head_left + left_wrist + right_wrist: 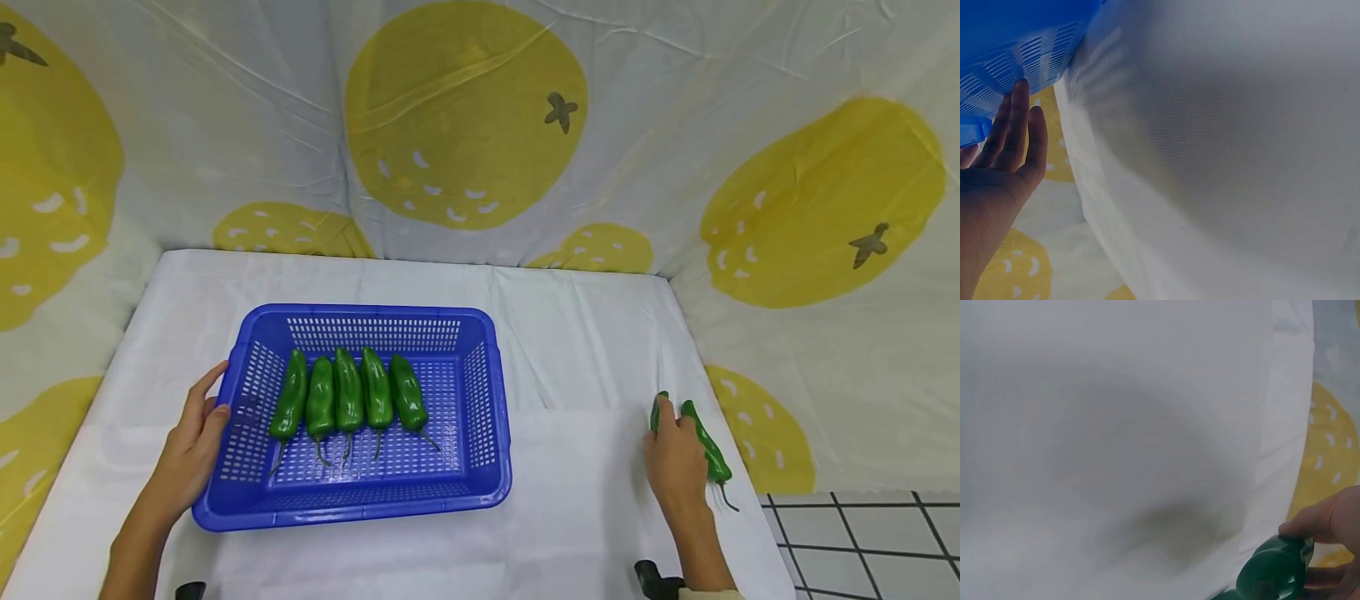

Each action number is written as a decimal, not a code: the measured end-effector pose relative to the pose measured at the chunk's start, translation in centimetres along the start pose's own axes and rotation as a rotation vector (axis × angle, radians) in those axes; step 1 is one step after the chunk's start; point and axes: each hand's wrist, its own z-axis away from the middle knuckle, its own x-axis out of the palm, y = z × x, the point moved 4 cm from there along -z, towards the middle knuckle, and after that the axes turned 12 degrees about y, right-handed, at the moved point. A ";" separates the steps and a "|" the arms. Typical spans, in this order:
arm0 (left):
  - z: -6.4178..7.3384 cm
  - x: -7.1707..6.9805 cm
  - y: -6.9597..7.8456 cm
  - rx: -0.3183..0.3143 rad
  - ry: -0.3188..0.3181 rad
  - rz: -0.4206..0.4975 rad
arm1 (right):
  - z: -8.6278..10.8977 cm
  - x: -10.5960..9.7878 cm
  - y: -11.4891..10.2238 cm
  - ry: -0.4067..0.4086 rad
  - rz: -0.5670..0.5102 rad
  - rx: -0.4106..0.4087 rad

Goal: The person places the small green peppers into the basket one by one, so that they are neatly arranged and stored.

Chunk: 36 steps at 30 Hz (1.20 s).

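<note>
My left hand [191,442] holds the left rim of a blue plastic basket [495,417], with the thumb at the rim. In the left wrist view, the fingers [1017,125] of that hand reach up to the basket's slotted outer wall [1041,59]. Several glossy green chili peppers [348,392] lie side by side in the basket, stems toward me. Far to the right, my right hand [673,458] pinches another green chili pepper [1272,569] between thumb and fingers, the hand covering much of it. One more chili pepper [708,446] lies just right of that hand.
White cloth covers the table [570,467]. A hanging sheet [637,108] with yellow fruit prints closes off the back and sides. Tiled floor [862,533] shows beyond the table's right edge.
</note>
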 end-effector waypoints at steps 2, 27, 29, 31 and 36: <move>0.0 -0.1 0.0 0.003 0.002 -0.003 | -0.1 -0.1 -0.8 0.017 -0.019 -0.031; 0.0 0.1 -0.3 -0.019 -0.001 -0.003 | -0.6 -0.7 -11.6 0.086 -0.151 -0.367; 0.0 0.2 -0.3 -0.022 -0.002 0.000 | -0.6 -0.8 -12.2 0.087 -0.167 -0.392; 0.0 0.2 -0.3 -0.024 -0.001 0.002 | -0.5 -0.9 -12.9 0.089 -0.179 -0.411; 0.0 0.1 -0.2 -0.018 0.001 0.004 | -0.5 -1.4 -14.5 0.088 -0.195 -0.438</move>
